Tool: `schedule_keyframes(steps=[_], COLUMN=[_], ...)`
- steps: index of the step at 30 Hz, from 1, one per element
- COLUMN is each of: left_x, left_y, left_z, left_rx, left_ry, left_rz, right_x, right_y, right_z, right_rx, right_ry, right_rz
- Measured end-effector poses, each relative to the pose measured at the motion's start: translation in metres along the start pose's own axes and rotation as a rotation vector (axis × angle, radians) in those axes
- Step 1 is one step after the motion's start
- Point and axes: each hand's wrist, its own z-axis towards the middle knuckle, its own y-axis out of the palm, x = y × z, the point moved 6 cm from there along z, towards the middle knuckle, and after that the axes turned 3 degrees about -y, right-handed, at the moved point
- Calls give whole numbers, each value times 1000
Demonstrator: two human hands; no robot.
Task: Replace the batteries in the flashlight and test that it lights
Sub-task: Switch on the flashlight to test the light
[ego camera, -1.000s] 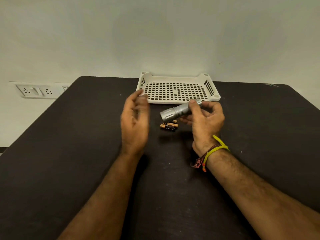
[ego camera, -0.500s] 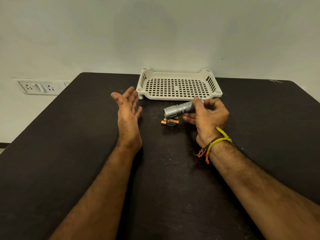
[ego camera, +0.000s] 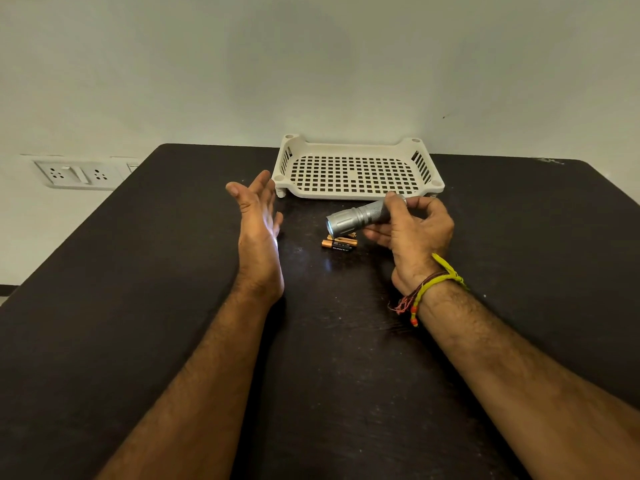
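Observation:
My right hand (ego camera: 412, 233) grips a silver flashlight (ego camera: 358, 217) by its tail, thumb on the end cap, with the lens aimed left. The lens glows, and a pale spot of light falls on the palm of my left hand (ego camera: 258, 220), which is held up open with fingers spread, a short way left of the lens. A faint bluish patch also shows on the table below. Loose black-and-copper batteries (ego camera: 338, 243) lie on the dark table (ego camera: 138, 271) just under the flashlight head, partly hidden by it.
A cream perforated plastic tray (ego camera: 353, 147) stands against the wall behind the hands, nothing inside it. A wall socket plate (ego camera: 79, 173) sits left of the table's far corner. My right wrist wears yellow and red thread bands (ego camera: 426, 292).
My left hand opened and turned its palm toward the flashlight. A spot of light now shows on that palm and the lens glows. The right hand shifted slightly right.

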Motion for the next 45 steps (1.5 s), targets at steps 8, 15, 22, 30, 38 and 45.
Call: schedule_keyframes(steps=[8,15,22,30,38,45], left_x=[1,2,0,-2,1,11], left_y=[-2,-2,-1,-1,13,16], left_z=[-2,-2,0,1,-9,-12], left_rx=[24,34,19,-31,-151,-206], left_ry=[5,10,11,24,151,171], left_rz=[37,41,11,-5,183,150], right_x=[1,1,5,5,4,4], right_y=[0,0,0,0,-2,-2], right_z=[0,1,4,6,9,9], right_rx=[-20,-14,-7,-25,-61,-44], right_ry=[32,22,64,81,132,127], right_rz=[7,-14,9,33,152,142])
